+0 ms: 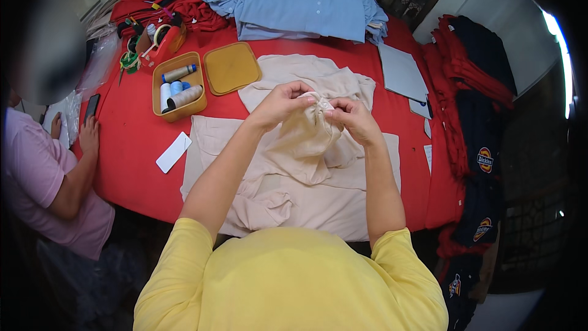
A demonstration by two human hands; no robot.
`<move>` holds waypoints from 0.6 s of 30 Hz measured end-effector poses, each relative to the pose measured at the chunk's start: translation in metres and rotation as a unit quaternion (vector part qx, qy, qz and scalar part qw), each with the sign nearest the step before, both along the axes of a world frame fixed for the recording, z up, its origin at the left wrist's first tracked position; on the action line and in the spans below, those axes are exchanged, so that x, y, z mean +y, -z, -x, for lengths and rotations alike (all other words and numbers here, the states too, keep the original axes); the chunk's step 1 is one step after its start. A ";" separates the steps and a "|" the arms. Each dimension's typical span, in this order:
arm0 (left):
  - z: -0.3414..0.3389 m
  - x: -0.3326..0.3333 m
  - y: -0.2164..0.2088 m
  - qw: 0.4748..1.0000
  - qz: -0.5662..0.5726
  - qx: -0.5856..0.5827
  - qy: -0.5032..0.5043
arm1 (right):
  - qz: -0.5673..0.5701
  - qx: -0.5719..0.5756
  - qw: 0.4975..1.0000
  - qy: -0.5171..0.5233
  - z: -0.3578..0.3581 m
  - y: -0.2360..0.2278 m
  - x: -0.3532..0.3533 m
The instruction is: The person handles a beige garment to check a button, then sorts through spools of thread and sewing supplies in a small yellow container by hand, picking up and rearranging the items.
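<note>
Both my hands pinch a gathered part of a beige garment [300, 147], lifted above the table in front of me. My left hand [280, 105] grips the bunched cloth from the left, its fingers closed. From the right, my right hand [355, 119] holds the same bunch between thumb and fingers. A small whitish spot, perhaps a label or button, shows at the bunch between them; it is too small to tell. The rest of the garment hangs down in folds and spreads over the table, with more beige cloth lying beyond and beneath it.
On the red-covered table [138, 168], a mustard box [157, 116] holds thread spools, with its lid [233, 67] alongside. Blue shirts [294, 0] are piled behind. Scissors and tape sit far left, a white tag [174, 152] nearer. Red and navy garments [484, 104] line the right. A person [49, 178] sits left.
</note>
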State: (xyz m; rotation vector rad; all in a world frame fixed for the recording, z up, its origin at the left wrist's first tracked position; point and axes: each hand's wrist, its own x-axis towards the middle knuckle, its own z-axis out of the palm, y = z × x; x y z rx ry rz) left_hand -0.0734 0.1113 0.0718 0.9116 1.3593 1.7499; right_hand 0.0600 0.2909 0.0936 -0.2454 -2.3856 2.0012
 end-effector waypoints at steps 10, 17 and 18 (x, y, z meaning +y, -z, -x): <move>-0.003 -0.007 0.002 0.990 0.102 -0.066 0.071 | 0.021 0.034 0.998 0.047 -0.008 -0.009 0.006; 0.003 -0.002 0.004 0.998 0.050 0.013 0.041 | -0.075 0.012 0.994 0.083 -0.011 -0.001 0.016; 0.003 -0.001 0.007 0.998 0.046 0.007 0.034 | -0.074 0.013 0.994 0.084 -0.011 0.000 0.017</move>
